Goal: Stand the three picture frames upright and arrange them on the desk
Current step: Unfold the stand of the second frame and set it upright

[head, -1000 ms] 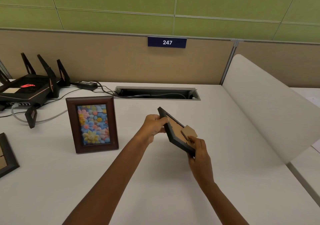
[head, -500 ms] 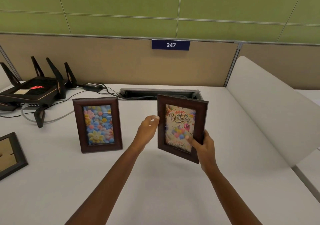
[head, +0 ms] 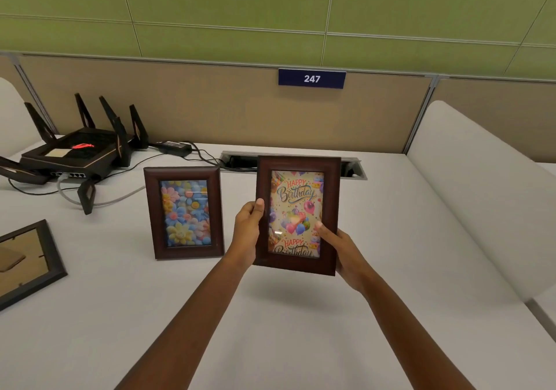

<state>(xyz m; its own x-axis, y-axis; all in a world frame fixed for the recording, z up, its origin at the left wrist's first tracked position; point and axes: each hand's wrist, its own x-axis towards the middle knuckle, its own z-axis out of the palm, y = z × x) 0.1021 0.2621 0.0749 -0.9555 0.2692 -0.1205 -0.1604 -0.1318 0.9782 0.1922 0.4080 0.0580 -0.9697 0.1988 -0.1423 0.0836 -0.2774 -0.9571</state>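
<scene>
A dark brown frame with a Happy Birthday picture (head: pixel 298 197) is held upright above the white desk (head: pixel 270 329), its shadow beneath it. My left hand (head: pixel 248 233) grips its left edge with the thumb on the front. My right hand (head: pixel 340 251) holds its lower right corner, thumb across the glass. A matching frame with a flower picture (head: pixel 184 212) stands upright on the desk just to the left. A third, darker frame (head: pixel 27 263) lies face down at the left edge, its brown back showing.
A black router (head: pixel 78 155) with antennas and cables sits at the back left. A cable slot (head: pixel 240 161) runs along the back of the desk before the beige partition. A white curved divider (head: pixel 481 197) bounds the right side.
The birthday frame was turned from back-facing to front-facing and brought upright and straighter, nearer the flower frame. The view shifted so the scene sits further right.
</scene>
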